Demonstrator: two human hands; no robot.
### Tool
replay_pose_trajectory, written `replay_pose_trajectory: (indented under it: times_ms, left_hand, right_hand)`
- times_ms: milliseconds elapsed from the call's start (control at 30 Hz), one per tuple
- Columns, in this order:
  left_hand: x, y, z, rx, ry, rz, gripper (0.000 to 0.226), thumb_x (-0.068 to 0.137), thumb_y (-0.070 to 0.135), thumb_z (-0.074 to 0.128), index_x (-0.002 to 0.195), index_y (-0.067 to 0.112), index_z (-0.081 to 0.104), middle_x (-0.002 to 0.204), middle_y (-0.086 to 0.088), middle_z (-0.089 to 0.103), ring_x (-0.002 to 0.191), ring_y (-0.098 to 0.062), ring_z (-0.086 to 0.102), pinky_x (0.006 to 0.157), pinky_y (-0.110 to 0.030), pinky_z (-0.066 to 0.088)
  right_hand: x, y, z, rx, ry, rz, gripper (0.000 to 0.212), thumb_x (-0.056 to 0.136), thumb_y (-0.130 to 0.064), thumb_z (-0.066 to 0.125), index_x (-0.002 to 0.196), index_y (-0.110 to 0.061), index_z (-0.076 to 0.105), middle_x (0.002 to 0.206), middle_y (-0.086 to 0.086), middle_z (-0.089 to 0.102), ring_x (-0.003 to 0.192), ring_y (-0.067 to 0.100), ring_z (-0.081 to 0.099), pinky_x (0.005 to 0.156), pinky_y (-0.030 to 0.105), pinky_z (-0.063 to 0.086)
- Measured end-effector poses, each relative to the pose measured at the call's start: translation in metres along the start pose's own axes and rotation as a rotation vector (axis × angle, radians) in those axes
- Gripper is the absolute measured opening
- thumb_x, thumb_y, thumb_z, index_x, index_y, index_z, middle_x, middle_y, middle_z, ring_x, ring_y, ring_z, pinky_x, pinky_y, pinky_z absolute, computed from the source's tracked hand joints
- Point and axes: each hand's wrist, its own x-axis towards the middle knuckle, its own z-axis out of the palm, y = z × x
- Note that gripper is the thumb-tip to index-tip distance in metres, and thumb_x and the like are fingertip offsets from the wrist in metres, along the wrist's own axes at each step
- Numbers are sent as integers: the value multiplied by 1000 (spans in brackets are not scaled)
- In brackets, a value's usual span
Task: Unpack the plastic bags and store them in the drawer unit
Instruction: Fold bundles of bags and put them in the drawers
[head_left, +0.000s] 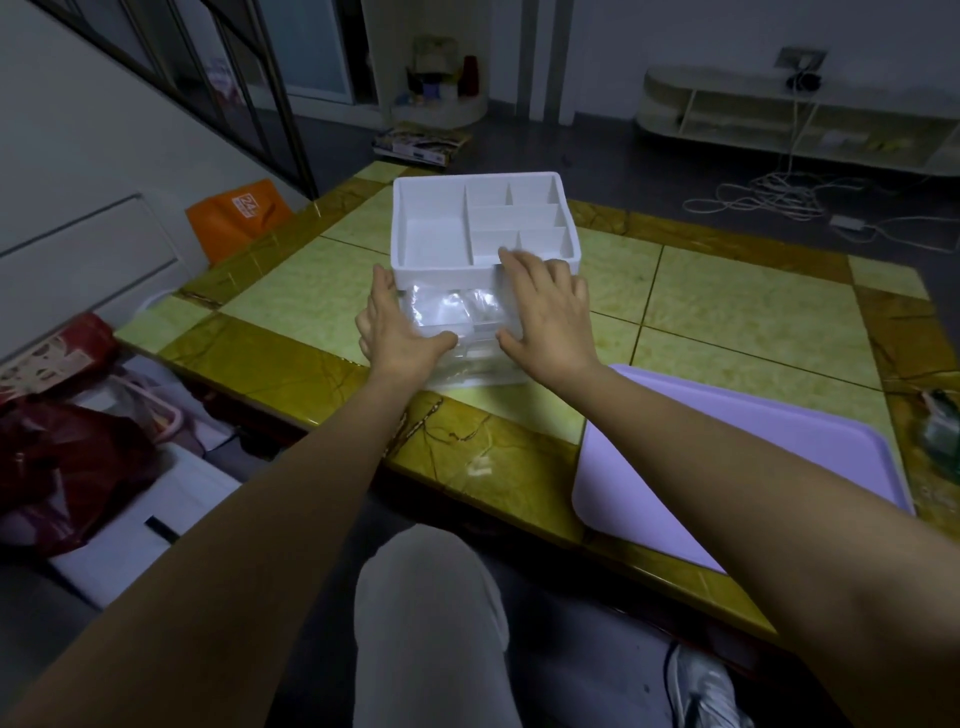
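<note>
A lilac tray (727, 441) lies at the lower right on the tiled table (737, 301). An orange bag (239, 213) sits at the upper left and loose cables (769, 202) at the upper right. At centre is the white drawer unit (441, 270), its clear drawer (478, 338) pulled out with plastic bags (452, 306) inside. The left hand (400, 327) presses the drawer's left side with straight fingers. The right hand (550, 317) lies spread over its right side, fingertips touching the unit's top rim.

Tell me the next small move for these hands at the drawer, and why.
Probably push the clear drawer in until it shuts. It stands pulled out of the white drawer unit, plastic bags already lie inside, and the left hand and right hand rest at its front corners with thumbs against the front.
</note>
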Motion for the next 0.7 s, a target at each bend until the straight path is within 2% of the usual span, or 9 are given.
replay_pose_trajectory:
  times_ms: [100,167,233,300,400,533,600,700]
  left_hand:
    - [6,-2,-1,-28,-18,-28,106,68,21,80,150,28,14,149,-5,26,138,-27,21,116,-46,21]
    - [10,-5,-1,-75,-30,-34,102,66,21,80,146,30,18,144,-7,29,134,-27,26,115,-47,23]
    - [15,-9,0,-93,-27,-4,98,63,20,81,141,25,22,142,-1,35,130,-25,29,113,-47,26]
    - [20,-11,0,-109,-18,-2,97,63,20,82,140,23,23,141,3,36,130,-23,29,112,-46,27]
    - [29,-8,3,-56,-2,-1,95,64,22,82,142,19,27,141,-1,36,131,-24,29,112,-44,28]
    - [37,-3,10,-74,65,-26,89,64,16,82,138,12,33,138,-8,38,129,-25,34,106,-30,30]
    - [40,-2,14,-104,98,-47,87,63,15,83,135,11,35,133,-9,42,124,-25,40,103,-30,34]
    - [44,-1,18,-108,146,-97,83,61,18,86,129,14,38,126,-8,49,117,-27,48,100,-39,43]
  right_hand:
    - [8,-1,1,-24,-36,-1,72,71,-30,64,138,-16,40,138,2,44,119,28,40,92,37,29]
    - [12,1,3,-20,-67,3,75,70,-33,63,139,-16,39,140,1,42,120,28,38,93,37,26]
    - [16,4,4,-5,-88,14,79,70,-36,64,141,-16,37,138,2,43,119,28,38,93,38,27]
    - [20,6,4,2,-84,21,72,70,-36,65,136,-18,42,130,2,48,115,27,40,90,37,28]
    - [29,8,6,-11,-68,23,63,72,-37,71,128,-20,48,122,1,52,112,26,42,90,37,29]
    - [38,4,9,-14,-42,61,54,72,-32,76,118,-16,52,116,4,54,108,27,48,89,37,34]
    - [41,1,10,-21,-47,79,50,75,-28,76,116,-14,51,115,7,55,102,28,53,85,38,38]
    - [46,-3,8,-39,-68,103,46,77,-25,74,113,-11,49,114,8,54,88,32,61,67,39,44]
